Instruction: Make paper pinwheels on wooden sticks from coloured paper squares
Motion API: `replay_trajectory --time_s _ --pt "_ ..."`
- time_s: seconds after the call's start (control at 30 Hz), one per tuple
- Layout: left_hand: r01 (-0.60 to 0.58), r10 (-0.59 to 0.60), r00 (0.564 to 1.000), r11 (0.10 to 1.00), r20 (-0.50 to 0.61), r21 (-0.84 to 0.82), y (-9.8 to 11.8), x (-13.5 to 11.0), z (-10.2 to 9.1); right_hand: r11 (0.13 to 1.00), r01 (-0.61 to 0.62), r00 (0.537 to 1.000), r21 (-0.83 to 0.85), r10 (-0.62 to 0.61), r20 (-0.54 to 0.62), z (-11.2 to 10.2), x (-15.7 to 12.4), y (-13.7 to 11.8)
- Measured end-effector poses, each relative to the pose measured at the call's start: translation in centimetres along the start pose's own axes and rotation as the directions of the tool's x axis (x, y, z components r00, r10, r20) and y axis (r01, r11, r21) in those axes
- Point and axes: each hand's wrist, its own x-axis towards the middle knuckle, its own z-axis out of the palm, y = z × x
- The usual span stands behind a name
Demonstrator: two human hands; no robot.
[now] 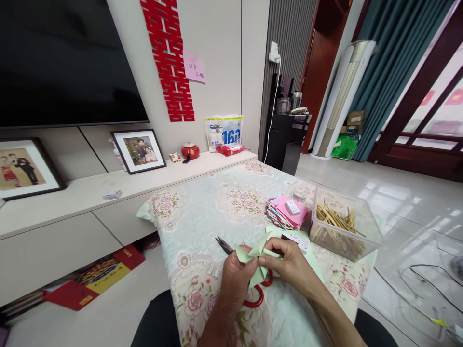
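A pale green folded-paper pinwheel [259, 275] is held up between my two hands, its blades fanning out around the middle. My left hand [235, 274] grips it from the left, thumb near the centre. From the right, my right hand [287, 260] pinches the paper close to that same centre, fingers bent. Red-handled scissors [254, 301] lie on the cloth beneath, blades pointing up and left, their middle hidden by my left hand and the paper. More light green paper [314, 262] rests behind my right hand, with a white printed piece [298, 241] on it.
A stack of coloured paper [282, 219] bears a small white box [292, 207]. Beside it stands a clear plastic bin [369, 231] of thin wooden sticks [336, 219]. A roll of tape [299, 193] sits behind. A floral cloth [202, 217] covers the table.
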Motion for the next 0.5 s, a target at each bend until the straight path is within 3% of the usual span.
replay_trajectory --time_s 0.1,0.2,0.33,0.4,0.5 --pt "0.001 -0.001 0.999 1.000 0.054 -0.008 0.4 -0.3 0.4 0.998 0.032 0.999 0.049 -0.031 -0.013 -0.4 0.1 0.6" --pt "-0.040 0.048 0.991 0.997 0.126 -0.063 1.0 -0.5 0.7 0.973 0.024 1.000 0.230 -0.022 -0.011 -1.4 0.0 1.3" --pt "-0.132 0.141 0.989 0.979 0.049 -0.153 1.9 -0.4 0.6 0.893 -0.069 0.990 0.445 0.005 0.144 -2.7 -0.4 1.7" --pt "-0.144 0.147 0.989 0.966 -0.004 -0.214 2.2 -0.4 0.4 0.917 -0.079 0.967 0.392 -0.026 0.254 -2.9 -0.6 1.5" --pt "-0.135 0.141 0.990 0.949 0.001 -0.284 2.6 -0.5 0.3 0.975 -0.016 0.908 0.221 -0.078 0.411 -2.8 -0.8 1.1"
